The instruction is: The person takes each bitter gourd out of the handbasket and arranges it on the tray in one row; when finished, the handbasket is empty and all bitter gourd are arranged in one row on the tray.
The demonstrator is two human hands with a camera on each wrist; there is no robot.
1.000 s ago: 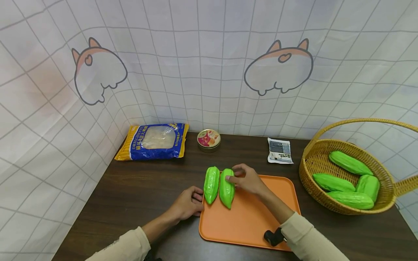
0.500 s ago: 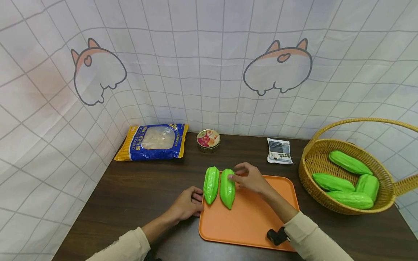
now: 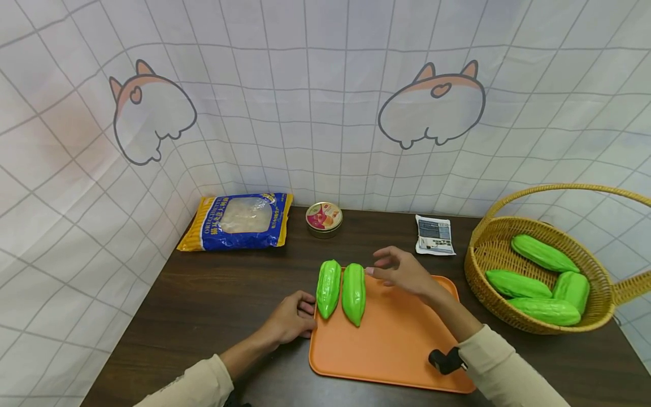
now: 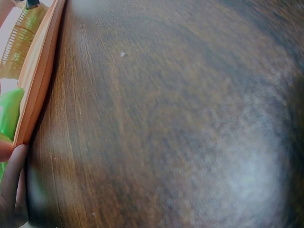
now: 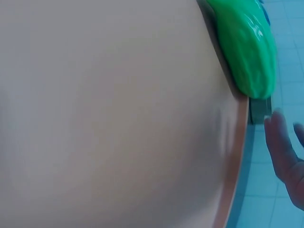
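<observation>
Two bright green bitter melons, a left one [image 3: 329, 289] and a right one [image 3: 354, 294], lie side by side along the left end of an orange tray [image 3: 391, 339]. My left hand [image 3: 290, 317] holds the tray's left rim; in the left wrist view its thumb is at the rim's inner side and its fingers [image 4: 13, 178] are outside. Just right of the right melon, my right hand [image 3: 404, 272] hovers over the tray's far edge with loosely bent fingers and nothing in them. The right wrist view shows this hand [image 5: 287, 159] apart from the melon [image 5: 249, 52].
At the right stands a wicker basket [image 3: 475, 265] with a tall handle and several green melons inside. Along the back of the dark wooden table [image 3: 213, 299] lie a blue and yellow pasta bag [image 3: 244, 220], a round tin [image 3: 324, 219] and a small white packet [image 3: 435, 235].
My right hand has let go of the right melon and moved away to the right. Both melons and my left hand at the tray's rim have stayed in place.
</observation>
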